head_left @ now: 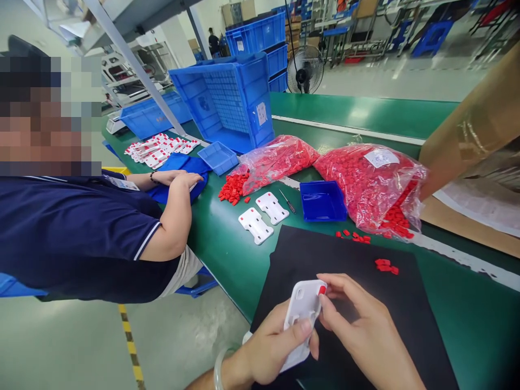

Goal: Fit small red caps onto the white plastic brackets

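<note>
Factory bench, L to R: co-worker (81, 238) in navy polo, both hands (187, 180) resting on blue cloth (195, 165), next to rows of white plastic plates w/ red pieces (160, 150). Behind, tilted blue crate (221, 100); small light-blue tray (218, 157) just in front of it. Loose red pile (233, 188) on green bench (227, 265) beside 2 clear bags of red pieces (276, 162). Also on bench: 2 bare white plates (264, 216), small screwdriver (287, 201) just beside them, dark-blue tray (323, 201). On black mat (325, 254), small red cluster (384, 265) lies well right of the hands. Person's L hand (268, 346), bangle at wrist, grips white plate (303, 309) over the mat, thumb on its face, other fingers mostly hidden behind it. R hand (361, 325) nearly closed, fingers curled, tips pinching red piece (322, 290) at plate's top corner.
</note>
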Demonstrator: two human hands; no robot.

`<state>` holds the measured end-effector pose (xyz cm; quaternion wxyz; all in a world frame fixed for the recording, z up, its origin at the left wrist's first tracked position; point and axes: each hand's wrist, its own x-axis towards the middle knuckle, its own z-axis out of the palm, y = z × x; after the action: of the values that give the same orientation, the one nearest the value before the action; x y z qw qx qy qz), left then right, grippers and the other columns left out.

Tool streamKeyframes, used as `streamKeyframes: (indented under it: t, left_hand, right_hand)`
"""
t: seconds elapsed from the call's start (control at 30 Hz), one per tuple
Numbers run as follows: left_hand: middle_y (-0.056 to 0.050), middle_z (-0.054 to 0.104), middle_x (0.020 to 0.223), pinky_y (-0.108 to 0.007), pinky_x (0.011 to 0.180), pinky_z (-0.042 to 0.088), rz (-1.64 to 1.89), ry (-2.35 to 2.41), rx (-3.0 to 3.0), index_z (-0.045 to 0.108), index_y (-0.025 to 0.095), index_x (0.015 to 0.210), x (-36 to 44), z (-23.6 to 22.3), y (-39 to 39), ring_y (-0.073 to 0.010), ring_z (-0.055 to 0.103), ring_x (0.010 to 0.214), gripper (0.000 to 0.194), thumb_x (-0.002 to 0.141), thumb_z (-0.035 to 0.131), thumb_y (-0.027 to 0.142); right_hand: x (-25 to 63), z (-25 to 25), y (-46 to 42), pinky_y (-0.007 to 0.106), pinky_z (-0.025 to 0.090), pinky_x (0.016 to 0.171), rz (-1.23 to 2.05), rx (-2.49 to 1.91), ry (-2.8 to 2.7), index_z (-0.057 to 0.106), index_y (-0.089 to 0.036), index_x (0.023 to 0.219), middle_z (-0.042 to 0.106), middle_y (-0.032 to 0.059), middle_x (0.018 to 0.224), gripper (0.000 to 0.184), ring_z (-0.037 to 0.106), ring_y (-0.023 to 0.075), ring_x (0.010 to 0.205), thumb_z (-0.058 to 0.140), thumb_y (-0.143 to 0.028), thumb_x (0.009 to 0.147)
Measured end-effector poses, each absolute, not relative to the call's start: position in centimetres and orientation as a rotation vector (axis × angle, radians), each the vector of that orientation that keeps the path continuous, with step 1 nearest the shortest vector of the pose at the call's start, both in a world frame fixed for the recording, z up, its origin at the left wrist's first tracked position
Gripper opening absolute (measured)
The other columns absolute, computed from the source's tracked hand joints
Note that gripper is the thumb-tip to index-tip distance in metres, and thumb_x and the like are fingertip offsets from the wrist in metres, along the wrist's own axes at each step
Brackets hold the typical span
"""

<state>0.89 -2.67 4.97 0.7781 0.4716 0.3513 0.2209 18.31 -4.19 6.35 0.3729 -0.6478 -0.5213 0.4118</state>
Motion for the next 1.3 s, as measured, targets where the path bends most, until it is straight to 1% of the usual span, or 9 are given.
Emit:
streamKeyframes:
  t: [0.2,0.33,0.4,0.5,0.57,0.73,1.0,1.1,1.3]
  left_hand:
    - [-0.002,0.052,0.072,-0.025,0.065,0.035,0.535,0.796,1.298,0.057,0.015,0.077,1.2,6.3,-2.7,-0.0124,0.044,0.067,0.042,0.093,0.046,0.052]
    - [-0.004,0.054,0.068,-0.025,0.06,0.035,0.536,0.747,1.014,0.063,0.012,0.089,1.2,5.6,-3.2,-0.0126,0.046,0.061,0.047,0.09,0.049,0.057]
    - [-0.005,0.055,0.066,-0.026,0.061,0.037,0.54,0.687,0.893,0.064,0.01,0.097,1.2,5.0,-3.6,-0.0137,0.049,0.06,0.052,0.087,0.051,0.059]
    - [-0.006,0.055,0.067,-0.027,0.063,0.037,0.547,0.663,0.902,0.064,0.01,0.097,1.1,4.6,-4.0,-0.0144,0.049,0.062,0.053,0.086,0.051,0.06]
    - [-0.006,0.055,0.07,-0.027,0.063,0.037,0.553,0.697,0.984,0.063,0.011,0.093,0.9,4.8,-4.1,-0.0141,0.047,0.064,0.05,0.087,0.051,0.06]
    - [-0.006,0.055,0.078,-0.029,0.067,0.038,0.578,0.721,1.278,0.059,0.015,0.099,0.5,5.4,-4.0,-0.0157,0.047,0.069,0.041,0.091,0.047,0.054]
    - [-0.008,0.054,0.088,-0.03,0.069,0.042,0.566,0.714,1.508,0.041,0.015,0.141,0.1,5.0,-4.4,-0.018,0.049,0.073,0.054,0.094,0.046,0.042]
    - [-0.008,0.055,0.089,-0.03,0.07,0.042,0.556,0.722,1.48,0.044,0.015,0.139,0.0,4.7,-4.6,-0.0178,0.05,0.073,0.053,0.094,0.048,0.043]
    - [-0.006,0.054,0.069,-0.029,0.063,0.039,0.604,0.581,1.071,0.063,0.01,0.111,0.4,3.2,-4.3,-0.0157,0.05,0.064,0.054,0.09,0.049,0.058]
  right_hand:
    - [17.9,5.7,-4.3,0.024,0.051,0.054,1.091,-1.716,-1.265,0.063,-0.026,0.102,0.067,0.0054,0.095,0.021,0.065,0.0208,0.086,0.055,-0.036,0.085]
    - [18.6,5.6,-4.1,0.029,0.053,0.077,1.379,-1.504,-1.075,0.063,-0.024,0.108,0.067,0.0062,0.099,0.03,0.064,0.0212,0.095,0.062,-0.042,0.084]
    - [18.6,5.7,-4.2,0.03,0.052,0.083,1.527,-1.343,-0.881,0.063,-0.022,0.109,0.066,0.0059,0.101,0.033,0.064,0.0186,0.09,0.065,-0.043,0.084]
    - [17.8,6.0,-4.6,0.028,0.052,0.057,1.764,-1.083,-0.552,0.062,-0.023,0.107,0.059,-0.0011,0.074,0.029,0.053,0.0116,0.055,0.063,-0.043,0.087]
    - [17.1,6.2,-4.8,0.026,0.046,0.045,1.859,-0.961,-0.418,0.061,-0.023,0.105,0.047,-0.0053,0.061,0.027,0.043,0.0104,0.046,0.061,-0.042,0.087]
    - [16.0,6.8,-5.0,0.021,0.043,0.049,1.82,-0.949,-0.341,0.065,-0.021,0.089,0.052,0.0003,0.075,0.02,0.043,0.0112,0.06,0.063,-0.04,0.085]
    - [15.8,6.9,-5.6,0.023,0.043,0.068,1.761,-0.95,-0.381,0.063,-0.02,0.079,0.054,0.0013,0.085,0.011,0.044,0.0134,0.075,0.059,-0.03,0.083]
    - [15.7,6.7,-5.8,0.022,0.043,0.066,1.762,-0.957,-0.362,0.063,-0.019,0.079,0.054,0.001,0.084,0.011,0.045,0.0123,0.074,0.061,-0.03,0.082]
    - [15.7,6.8,-5.7,0.025,0.042,0.045,1.875,-0.881,-0.252,0.066,-0.02,0.09,0.052,-0.0001,0.068,0.027,0.054,0.0146,0.057,0.063,-0.046,0.083]
